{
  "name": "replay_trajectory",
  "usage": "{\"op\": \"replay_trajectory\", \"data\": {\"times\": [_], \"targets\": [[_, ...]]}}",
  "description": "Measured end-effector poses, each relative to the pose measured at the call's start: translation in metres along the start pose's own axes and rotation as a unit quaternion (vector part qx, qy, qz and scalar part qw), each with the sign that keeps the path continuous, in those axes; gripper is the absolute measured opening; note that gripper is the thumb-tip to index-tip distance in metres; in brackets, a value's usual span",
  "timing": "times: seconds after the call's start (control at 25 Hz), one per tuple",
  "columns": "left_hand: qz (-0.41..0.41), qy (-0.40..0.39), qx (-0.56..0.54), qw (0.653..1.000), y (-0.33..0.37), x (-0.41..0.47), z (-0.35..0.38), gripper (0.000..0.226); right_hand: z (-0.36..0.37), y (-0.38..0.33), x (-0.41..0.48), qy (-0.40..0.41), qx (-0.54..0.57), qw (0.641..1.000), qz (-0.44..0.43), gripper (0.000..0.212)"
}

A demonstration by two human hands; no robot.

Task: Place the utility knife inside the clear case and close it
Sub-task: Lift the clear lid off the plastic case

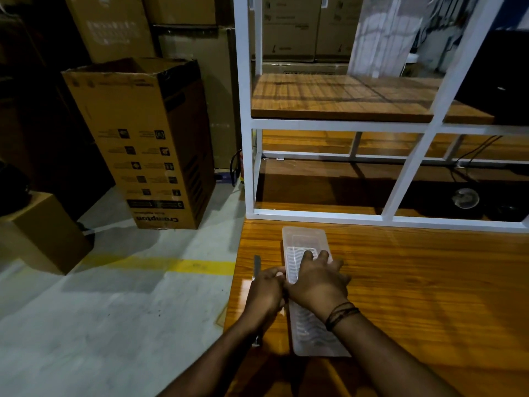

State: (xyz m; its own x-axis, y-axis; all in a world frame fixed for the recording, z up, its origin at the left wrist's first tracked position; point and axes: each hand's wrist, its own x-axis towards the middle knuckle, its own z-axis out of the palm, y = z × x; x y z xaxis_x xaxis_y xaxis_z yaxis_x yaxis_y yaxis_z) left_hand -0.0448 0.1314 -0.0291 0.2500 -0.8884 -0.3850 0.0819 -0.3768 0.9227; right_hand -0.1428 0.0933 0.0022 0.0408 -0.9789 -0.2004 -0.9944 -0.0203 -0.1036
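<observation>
A long clear case (303, 239) lies on the wooden table (429, 282), running away from me, with its lid down. My right hand (317, 282) rests flat on top of the case near its middle, fingers spread. My left hand (266, 290) is at the case's left rim, with its fingertips pinched on the edge. A slim grey utility knife (256, 265) lies along the table's left side, just left of the case. Its far end shows past my left hand and most of it is hidden under that hand and wrist.
The table's left edge (233, 282) is close to my left hand, with a concrete floor and a yellow line below. A white-framed shelf unit (400, 219) with wooden boards stands at the table's far side. Cardboard boxes (148, 138) stand on the floor at left.
</observation>
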Motion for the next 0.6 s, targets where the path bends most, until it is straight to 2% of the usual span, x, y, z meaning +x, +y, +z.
{"op": "replay_trajectory", "data": {"times": [0.16,0.4,0.6], "targets": [[-0.019,-0.006,0.013,1.0,0.006,0.004,0.001,0.046,-0.001,0.006,0.002,0.002,0.03,1.0,-0.001,0.099],[-0.03,-0.044,0.004,0.999,0.016,0.005,-0.001,0.036,-0.007,0.011,0.005,-0.001,0.075,0.997,0.003,0.102],[-0.008,-0.056,0.043,0.997,0.017,0.007,-0.003,0.034,-0.016,0.017,0.015,0.011,0.228,0.974,0.012,0.096]]}}
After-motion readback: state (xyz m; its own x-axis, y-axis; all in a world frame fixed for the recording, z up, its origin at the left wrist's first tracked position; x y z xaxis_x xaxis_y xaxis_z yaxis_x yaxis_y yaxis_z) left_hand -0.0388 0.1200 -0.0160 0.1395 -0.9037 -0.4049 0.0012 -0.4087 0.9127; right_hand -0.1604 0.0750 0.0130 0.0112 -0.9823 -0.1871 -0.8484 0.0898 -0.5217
